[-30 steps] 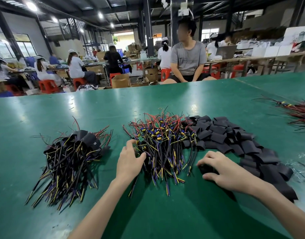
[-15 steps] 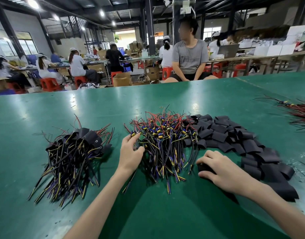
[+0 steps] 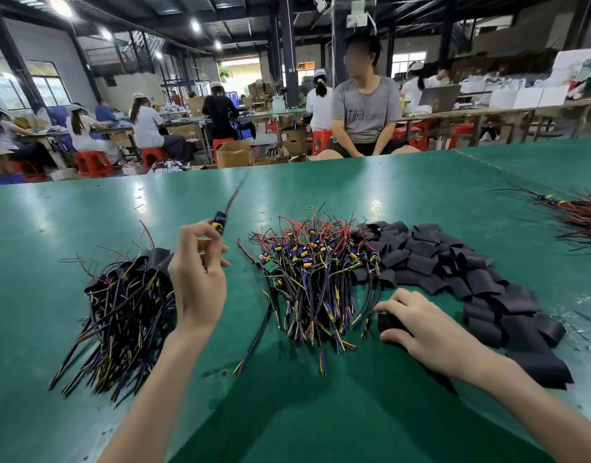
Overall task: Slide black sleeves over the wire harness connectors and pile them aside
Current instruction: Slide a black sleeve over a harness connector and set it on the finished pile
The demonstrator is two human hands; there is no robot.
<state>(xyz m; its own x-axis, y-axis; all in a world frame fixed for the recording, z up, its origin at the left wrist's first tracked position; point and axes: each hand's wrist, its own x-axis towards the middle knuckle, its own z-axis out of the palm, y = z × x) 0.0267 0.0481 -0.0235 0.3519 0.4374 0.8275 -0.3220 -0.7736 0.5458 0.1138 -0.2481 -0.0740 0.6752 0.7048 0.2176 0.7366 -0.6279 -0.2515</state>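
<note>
Held one thin dark wire harness (image 3: 254, 342), with a small yellow and blue connector (image 3: 219, 222) at its upper end, in the left hand (image 3: 197, 282), just to the left of the tangled middle heap of bare red, blue and yellow harnesses (image 3: 314, 272). Pinched it right below the connector between the thumb and the fingertips (image 3: 200, 228), closed firmly on the wires, with the other fingers only loosely curled. Pointed its long axis steeply: connector up and away from the body, a blurred red lead above it, the tail hanging down to the flat green table (image 3: 87, 212) at the left foot of the heap.

Rested the right hand (image 3: 427, 332) on one flat black sleeve (image 3: 389, 320) at the near right corner of the heap, at the near edge of the wide spread of cut black sleeves (image 3: 454, 262) lying to the right of the heap. Bent the fingers (image 3: 397, 299) over this sleeve and touched it; could not tell whether already pinched or only pressed flat.

Left sleeve and connector well apart, with the heap between them. Judged the right hand nearest to the sleeve and the left alone at the connector. Probably needed next to raise the sleeve and bring its open mouth in line with the harness axis. Could not read under the hand which way this mouth faced. Saw the pile of finished, sleeved harnesses (image 3: 127, 305) left of the heap, just beside the left hand, as the likely place for putting aside.
</note>
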